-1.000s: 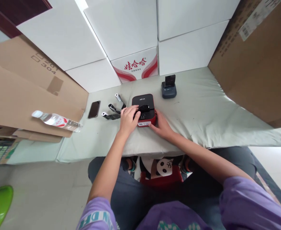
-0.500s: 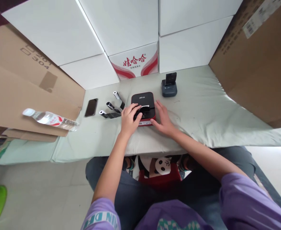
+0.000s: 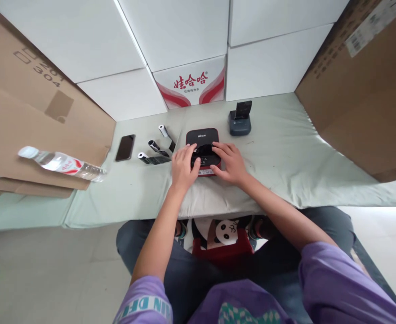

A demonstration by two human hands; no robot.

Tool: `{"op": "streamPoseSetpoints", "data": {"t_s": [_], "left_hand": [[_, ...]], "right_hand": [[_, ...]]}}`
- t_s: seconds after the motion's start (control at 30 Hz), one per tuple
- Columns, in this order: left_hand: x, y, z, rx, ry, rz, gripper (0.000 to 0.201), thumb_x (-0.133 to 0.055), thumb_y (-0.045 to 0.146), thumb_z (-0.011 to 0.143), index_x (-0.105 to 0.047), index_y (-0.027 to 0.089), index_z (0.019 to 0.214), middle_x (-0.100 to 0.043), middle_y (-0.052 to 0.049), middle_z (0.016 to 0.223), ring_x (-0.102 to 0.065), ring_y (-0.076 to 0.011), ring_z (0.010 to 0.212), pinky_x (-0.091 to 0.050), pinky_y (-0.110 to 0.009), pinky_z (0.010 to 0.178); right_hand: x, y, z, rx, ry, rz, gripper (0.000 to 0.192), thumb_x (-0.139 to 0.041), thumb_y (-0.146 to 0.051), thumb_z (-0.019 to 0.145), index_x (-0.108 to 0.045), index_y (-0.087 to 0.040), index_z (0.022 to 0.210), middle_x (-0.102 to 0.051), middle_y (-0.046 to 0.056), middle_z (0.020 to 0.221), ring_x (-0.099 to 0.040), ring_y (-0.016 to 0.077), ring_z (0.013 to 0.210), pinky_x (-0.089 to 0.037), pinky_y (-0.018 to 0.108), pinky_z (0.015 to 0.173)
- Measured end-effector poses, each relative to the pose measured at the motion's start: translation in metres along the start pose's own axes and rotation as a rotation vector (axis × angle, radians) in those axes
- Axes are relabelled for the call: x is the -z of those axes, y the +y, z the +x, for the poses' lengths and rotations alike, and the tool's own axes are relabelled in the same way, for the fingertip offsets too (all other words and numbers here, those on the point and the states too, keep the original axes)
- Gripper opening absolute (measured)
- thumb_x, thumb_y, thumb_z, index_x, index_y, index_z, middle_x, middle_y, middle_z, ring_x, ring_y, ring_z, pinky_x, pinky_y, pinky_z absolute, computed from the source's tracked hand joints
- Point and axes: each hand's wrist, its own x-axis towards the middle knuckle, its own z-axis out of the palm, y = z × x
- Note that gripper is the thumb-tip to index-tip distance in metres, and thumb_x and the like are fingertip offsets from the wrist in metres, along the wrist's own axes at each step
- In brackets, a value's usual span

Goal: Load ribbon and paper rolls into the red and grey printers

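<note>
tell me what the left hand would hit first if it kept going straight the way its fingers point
The left hand points up and to the right, its fingertips already on the black and red device. Going on, it would likely meet the right hand resting on the same device, though depth is unclear.

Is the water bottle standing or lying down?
Lying down: the bottle rests on its side on the cardboard, cap pointing left.

I see a small black-topped box with a red base, the label printer (image 3: 202, 139), lying flat on the pale green cloth near the table's front edge; its near half is covered by both hands, and a white label strip shows at its front
</note>
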Motion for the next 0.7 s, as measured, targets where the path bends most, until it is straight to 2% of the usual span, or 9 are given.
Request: {"op": "streamPoseSetpoints", "data": {"t_s": [0.1, 0.17, 0.27, 0.3, 0.33, 0.4, 0.5, 0.6, 0.7], "left_hand": [[-0.001, -0.003, 0.000, -0.010, -0.022, -0.041, 0.048, -0.042, 0.046, 0.106, -0.062, 0.017, 0.139, -0.068, -0.017, 0.143, -0.055, -0.0317, 0.145, -0.034, -0.051, 0.125], [-0.004, -0.005, -0.004, 0.003, -0.022, -0.138, 0.051, -0.044, 0.049, 0.106, -0.058, 0.018, 0.144, -0.063, -0.017, 0.150, -0.051, -0.0313, 0.149, -0.031, -0.051, 0.128], [-0.015, -0.008, -0.018, 0.176, 0.054, -0.412, 0.068, -0.050, 0.057, 0.103, -0.039, 0.022, 0.160, -0.043, -0.016, 0.168, -0.035, -0.0306, 0.160, -0.028, -0.050, 0.132], [-0.020, -0.009, -0.022, 0.251, 0.073, -0.522, 0.071, -0.051, 0.058, 0.102, -0.036, 0.023, 0.162, -0.040, -0.015, 0.170, -0.033, -0.0299, 0.162, -0.028, -0.049, 0.133], [-0.025, -0.009, -0.025, 0.316, 0.081, -0.628, 0.069, -0.051, 0.057, 0.102, -0.036, 0.025, 0.162, -0.040, -0.013, 0.170, -0.032, -0.0290, 0.162, -0.029, -0.048, 0.133], [-0.034, -0.010, -0.023, 0.387, 0.068, -0.794, 0.061, -0.050, 0.051, 0.102, -0.045, 0.025, 0.157, -0.050, -0.011, 0.164, -0.038, -0.0275, 0.159, -0.030, -0.047, 0.133], [-0.042, -0.016, 0.006, 0.419, 0.085, -0.913, 0.053, -0.051, 0.044, 0.100, -0.057, 0.023, 0.149, -0.062, -0.008, 0.153, -0.051, -0.0278, 0.150, -0.035, -0.046, 0.130], [-0.051, -0.034, 0.057, 0.412, 0.132, -0.962, 0.053, -0.054, 0.040, 0.097, -0.059, 0.024, 0.147, -0.064, -0.007, 0.150, -0.056, -0.0287, 0.145, -0.039, -0.047, 0.127], [-0.070, -0.059, 0.107, 0.388, 0.167, -0.943, 0.057, -0.056, 0.036, 0.095, -0.056, 0.022, 0.151, -0.063, -0.007, 0.153, -0.054, -0.0272, 0.148, -0.039, -0.043, 0.127]], "right_hand": [[0.000, -0.002, -0.002, -0.028, -0.018, 0.015, 0.057, -0.059, -0.055, 0.096, -0.061, -0.022, 0.143, -0.061, 0.014, 0.154, -0.060, 0.0377, 0.131, -0.049, 0.059, 0.111], [-0.003, -0.003, -0.007, -0.047, -0.024, 0.068, 0.062, -0.060, -0.055, 0.096, -0.055, -0.024, 0.149, -0.054, 0.015, 0.161, -0.056, 0.0380, 0.140, -0.047, 0.060, 0.116], [-0.011, -0.006, -0.020, -0.129, 0.008, 0.192, 0.093, -0.071, -0.060, 0.089, -0.033, -0.022, 0.165, -0.034, 0.018, 0.173, -0.042, 0.0392, 0.156, -0.043, 0.062, 0.122], [-0.014, -0.007, -0.023, -0.161, 0.012, 0.235, 0.104, -0.075, -0.061, 0.086, -0.025, -0.022, 0.168, -0.033, 0.019, 0.174, -0.041, 0.0395, 0.157, -0.043, 0.062, 0.122], [-0.016, -0.007, -0.025, -0.188, 0.004, 0.272, 0.108, -0.077, -0.060, 0.084, -0.021, -0.022, 0.169, -0.036, 0.020, 0.172, -0.043, 0.0394, 0.155, -0.045, 0.062, 0.121], [-0.019, -0.006, -0.023, -0.232, -0.022, 0.312, 0.106, -0.078, -0.056, 0.084, -0.023, -0.023, 0.169, -0.051, 0.019, 0.163, -0.055, 0.0390, 0.146, -0.049, 0.062, 0.117], [-0.023, 0.005, 0.002, -0.266, 0.001, 0.321, 0.099, -0.079, -0.055, 0.084, -0.033, -0.024, 0.166, -0.063, 0.017, 0.151, -0.066, 0.0389, 0.133, -0.055, 0.060, 0.110], [-0.036, 0.028, 0.043, -0.261, 0.097, 0.334, 0.098, -0.079, -0.059, 0.082, -0.038, -0.023, 0.164, -0.062, 0.018, 0.152, -0.066, 0.0385, 0.132, -0.057, 0.058, 0.108], [-0.060, 0.055, 0.079, -0.271, 0.222, 0.337, 0.093, -0.074, -0.061, 0.085, -0.042, -0.019, 0.161, -0.062, 0.020, 0.151, -0.065, 0.0362, 0.132, -0.058, 0.055, 0.107]]}}
